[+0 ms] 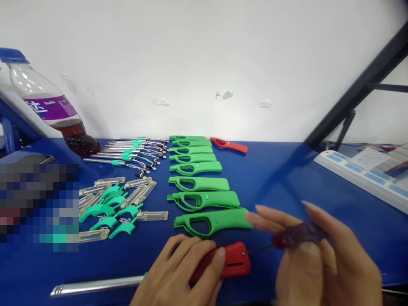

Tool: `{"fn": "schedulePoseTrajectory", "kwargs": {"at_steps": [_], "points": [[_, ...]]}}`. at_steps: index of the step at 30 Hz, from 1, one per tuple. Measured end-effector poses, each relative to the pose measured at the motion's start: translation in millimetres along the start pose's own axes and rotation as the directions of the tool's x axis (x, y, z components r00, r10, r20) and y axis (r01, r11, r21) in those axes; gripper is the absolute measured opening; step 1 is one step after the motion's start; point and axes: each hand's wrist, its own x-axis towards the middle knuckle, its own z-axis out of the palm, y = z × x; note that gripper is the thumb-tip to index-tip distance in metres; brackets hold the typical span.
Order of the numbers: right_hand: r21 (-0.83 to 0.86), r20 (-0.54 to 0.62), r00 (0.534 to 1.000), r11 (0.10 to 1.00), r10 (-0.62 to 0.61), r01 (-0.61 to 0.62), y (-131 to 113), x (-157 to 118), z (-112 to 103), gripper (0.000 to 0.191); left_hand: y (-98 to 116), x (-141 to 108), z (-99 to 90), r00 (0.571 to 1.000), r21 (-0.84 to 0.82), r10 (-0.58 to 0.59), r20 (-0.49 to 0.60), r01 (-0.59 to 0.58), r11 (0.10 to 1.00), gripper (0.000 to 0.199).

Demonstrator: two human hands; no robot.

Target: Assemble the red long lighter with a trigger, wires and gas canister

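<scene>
In the head view, my left fingers are clasped over the red lighter body, on or just above the blue desk, presumably to stop it twisting; a silver tube juts out leftward. My right fingers grip the screwdriver by its handle, the thin shaft slanting to the small screw at the body's bare end, probably left uncovered for the tip. Beyond, green bodies lie in a column, noses left, perhaps for easy picking; left of them, wired rods sit grouped above jumbled clear tanks and teal triggers.
</scene>
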Motion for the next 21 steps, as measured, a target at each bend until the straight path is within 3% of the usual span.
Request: {"fn": "schedulePoseTrajectory", "kwargs": {"at_steps": [3,7,13,17,21], "points": [[0.043,-0.103,0.994,0.998,-0.038,0.043,1,8,12,0.043,0,0,1.1,1.0,0.012,0.004,0.015,-0.004,1.0,0.028],[0.181,-0.146,0.986,0.977,-0.083,0.109,8,16,12,0.058,-1,0,1.6,1.0,0.029,0.024,0.009,-0.025,0.999,0.028],[0.207,0.06,0.979,0.962,-0.193,0.177,10,16,2,0.058,-2,0,1.1,1.0,0.012,0.017,0.021,-0.017,1.0,0.029],[0.19,0.104,0.985,0.975,-0.135,0.113,7,18,-2,0.047,-2,0,-0.5,0.999,0.02,0.026,0.031,-0.027,0.999,0.03],[0.089,0.213,0.962,0.984,-0.171,0.155,4,20,-9,0.037,-2,-3,-1.6,0.999,0.021,0.028,0.041,-0.029,0.999,0.033]]}}
